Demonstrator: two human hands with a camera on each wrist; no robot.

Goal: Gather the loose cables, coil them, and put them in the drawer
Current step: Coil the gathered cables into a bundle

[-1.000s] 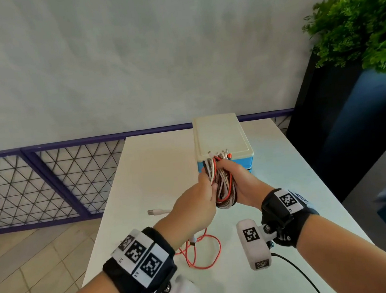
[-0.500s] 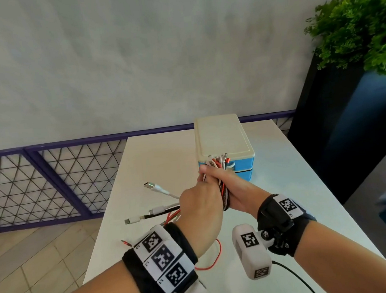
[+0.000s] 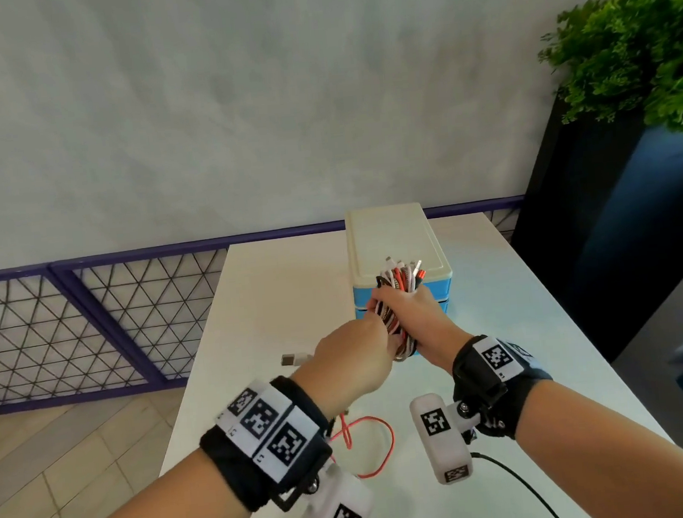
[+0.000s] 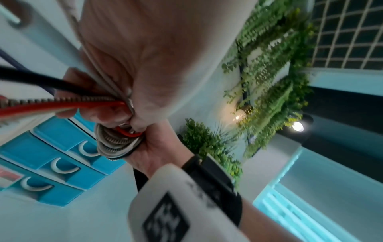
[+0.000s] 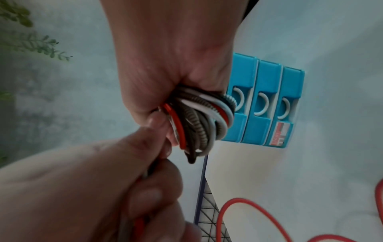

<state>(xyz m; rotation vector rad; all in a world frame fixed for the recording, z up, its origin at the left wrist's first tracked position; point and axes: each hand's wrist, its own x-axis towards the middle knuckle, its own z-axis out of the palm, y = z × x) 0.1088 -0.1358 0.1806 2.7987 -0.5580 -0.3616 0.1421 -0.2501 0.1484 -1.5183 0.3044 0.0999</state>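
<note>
My right hand (image 3: 413, 314) grips a coil of cables (image 3: 396, 295) in red, white, black and braided grey just in front of the blue drawer unit (image 3: 391, 238). Several plug ends (image 3: 400, 268) stick up out of the fist. Beside the coil, my left hand (image 3: 356, 352) pinches the trailing strands. In the right wrist view the coil (image 5: 199, 124) loops out under the fist. The three drawers (image 5: 265, 104) are shut. The left wrist view shows black, braided and red strands (image 4: 62, 101) running through my left hand (image 4: 145, 65).
A red cable loop (image 3: 372, 442) and a white plug (image 3: 293, 360) lie on the white table (image 3: 523, 325) under my left arm. A black cord (image 3: 516, 483) trails at the near edge. A purple mesh railing (image 3: 89, 322) stands left, a dark planter with a plant (image 3: 635, 47) right.
The loose ends swung out to the left half a second ago and have dropped back near my left hand. The coil has moved slightly up and toward the drawer unit.
</note>
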